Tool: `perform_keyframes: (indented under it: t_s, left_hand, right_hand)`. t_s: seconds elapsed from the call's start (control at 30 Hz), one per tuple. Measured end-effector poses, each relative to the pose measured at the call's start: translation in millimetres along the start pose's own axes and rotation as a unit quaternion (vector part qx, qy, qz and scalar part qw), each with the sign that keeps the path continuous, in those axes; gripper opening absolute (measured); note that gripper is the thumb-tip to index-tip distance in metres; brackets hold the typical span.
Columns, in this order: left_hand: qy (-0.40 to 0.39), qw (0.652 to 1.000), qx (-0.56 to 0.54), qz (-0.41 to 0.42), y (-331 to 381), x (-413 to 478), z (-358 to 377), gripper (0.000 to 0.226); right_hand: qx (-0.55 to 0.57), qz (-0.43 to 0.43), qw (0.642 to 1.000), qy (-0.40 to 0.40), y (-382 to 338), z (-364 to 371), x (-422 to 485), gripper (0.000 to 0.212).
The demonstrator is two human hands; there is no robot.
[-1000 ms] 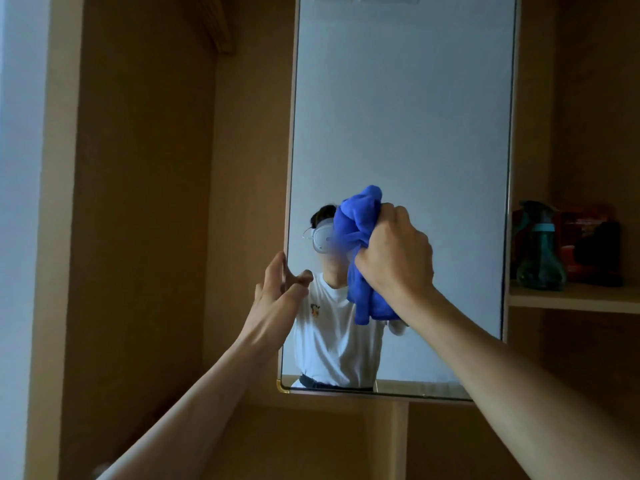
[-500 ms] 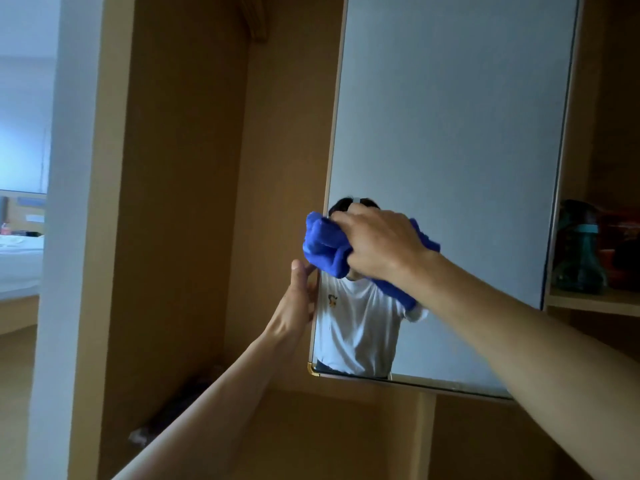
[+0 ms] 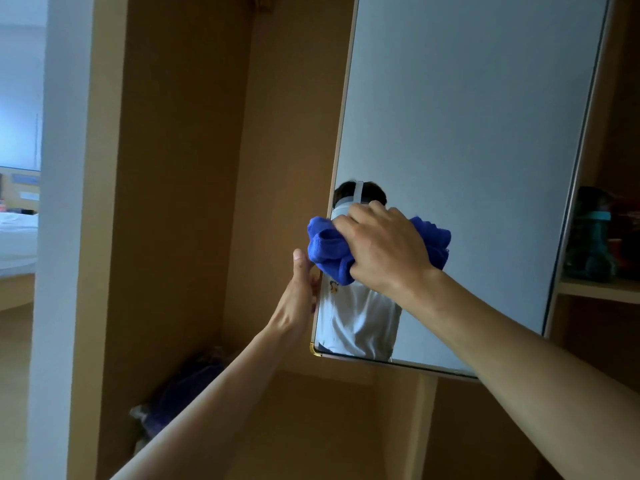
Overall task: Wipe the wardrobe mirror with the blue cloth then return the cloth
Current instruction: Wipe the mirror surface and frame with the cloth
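Note:
The wardrobe mirror [image 3: 467, 126] is a tall framed panel tilted across the upper right of the head view. My right hand [image 3: 384, 251] grips the bunched blue cloth [image 3: 329, 251] and presses it against the glass near the mirror's left edge, low on the panel. My left hand [image 3: 301, 289] holds that left edge just below the cloth, thumb up on the front and fingers hidden behind the frame. A person in a white shirt is reflected behind the cloth.
A tall wooden wardrobe bay [image 3: 180, 202] opens to the left, with a dark bundle [image 3: 176, 393] on its floor. A shelf [image 3: 599, 289] to the right carries a teal spray bottle [image 3: 592, 237]. A bed [image 3: 17, 237] shows at far left.
My right hand has swept the cloth leftward across the glass to the mirror's left edge. My left hand has closed onto that edge. The view has shifted left.

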State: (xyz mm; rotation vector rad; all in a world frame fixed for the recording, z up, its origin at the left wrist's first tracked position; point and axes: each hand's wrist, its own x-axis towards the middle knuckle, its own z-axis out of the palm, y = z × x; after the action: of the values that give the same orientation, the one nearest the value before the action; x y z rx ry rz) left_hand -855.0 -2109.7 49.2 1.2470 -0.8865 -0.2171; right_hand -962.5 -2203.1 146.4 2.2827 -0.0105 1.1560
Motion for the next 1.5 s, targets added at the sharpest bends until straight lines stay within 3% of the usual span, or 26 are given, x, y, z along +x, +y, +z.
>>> perform_keyframes:
  t_s: [0.13, 0.5, 0.67, 0.97, 1.3, 1.4, 1.5]
  left_hand:
    - [0.022, 0.999, -0.036, -0.017, -7, 0, -2, 0.073]
    - [0.037, 0.993, -0.089, -0.067, -35, -17, -2, 0.080]
    - [0.047, 0.996, -0.034, -0.061, -31, -20, -1, 0.074]
    - [0.051, 0.996, 0.035, -0.071, -26, -25, -3, 0.074]
    - [0.071, 0.993, 0.085, -0.035, -20, -38, 15, 0.075]
    - [0.088, 0.989, 0.113, -0.028, -21, -42, 21, 0.081]
    - [0.099, 0.985, 0.138, -0.018, -21, -44, 28, 0.069]
  right_hand:
    - [-0.008, 0.001, 1.000, -0.007, -12, 13, -22, 0.030]
    - [-0.026, -0.031, 0.990, -0.137, -46, 29, -62, 0.036]
    - [-0.027, -0.055, 0.990, -0.130, -34, 20, -53, 0.036]
    - [-0.023, 0.035, 0.999, -0.019, 12, -7, -18, 0.034]
    - [-0.044, 0.005, 0.992, -0.117, -16, 27, -99, 0.040]
    - [-0.041, 0.001, 0.991, -0.125, -15, 26, -103, 0.040]
    - [-0.029, -0.016, 0.993, -0.111, -10, 22, -104, 0.042]
